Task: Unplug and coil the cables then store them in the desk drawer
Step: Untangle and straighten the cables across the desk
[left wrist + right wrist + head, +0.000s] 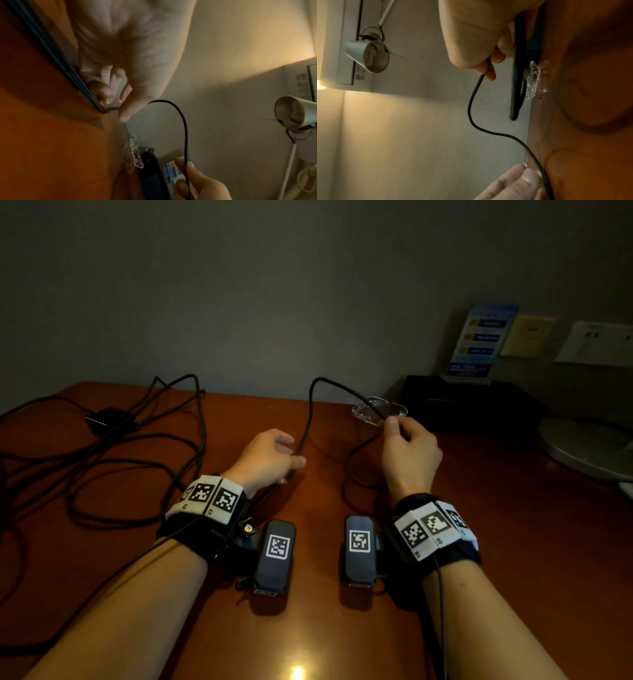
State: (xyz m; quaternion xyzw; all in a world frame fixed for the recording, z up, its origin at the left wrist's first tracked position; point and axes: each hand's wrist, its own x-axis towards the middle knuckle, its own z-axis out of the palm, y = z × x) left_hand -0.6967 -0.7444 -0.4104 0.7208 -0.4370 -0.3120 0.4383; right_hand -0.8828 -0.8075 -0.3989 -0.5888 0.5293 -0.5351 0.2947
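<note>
Head view looks down over counter (325, 628) toward wall. Wrist views sit close, rolled sideways, apparently facing each other; all share black cable (310, 405) (184, 129) (471, 105).

Beyond my reach: clear glass dish (379, 409) on the desk near the wall. Black box (469, 402) just right of it, blue card in a clear stand (479, 340) on top. Grey lamp base (585, 446) far right; lamp head (368, 56) above.

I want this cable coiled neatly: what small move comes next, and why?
Probably bring the right hand to the left hand, closing a loop: both pinch one black cable, which arches between them above the desk.
</note>
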